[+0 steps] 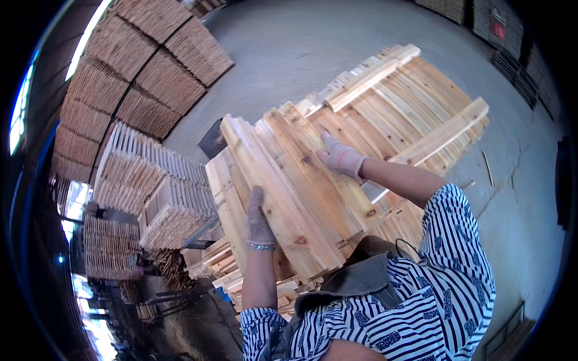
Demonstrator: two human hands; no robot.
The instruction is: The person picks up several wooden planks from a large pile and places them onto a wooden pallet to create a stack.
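I hold a bundle of pale wooden boards [289,186] against my chest, tilted from upper left to lower right. My left hand [259,218], in a knit glove, grips the bundle's left edge. My right hand [341,158], gloved too, lies flat on top of the boards near their right side. Beyond the bundle a wooden pallet [415,114] of slats with two cross rails lies on the concrete floor [301,48].
Tall stacks of finished pallets [138,72] stand at the upper left, with lower stacks [144,186] in front of them. Loose timber offcuts [223,265] lie below my left arm. More stacked pallets [506,36] line the upper right.
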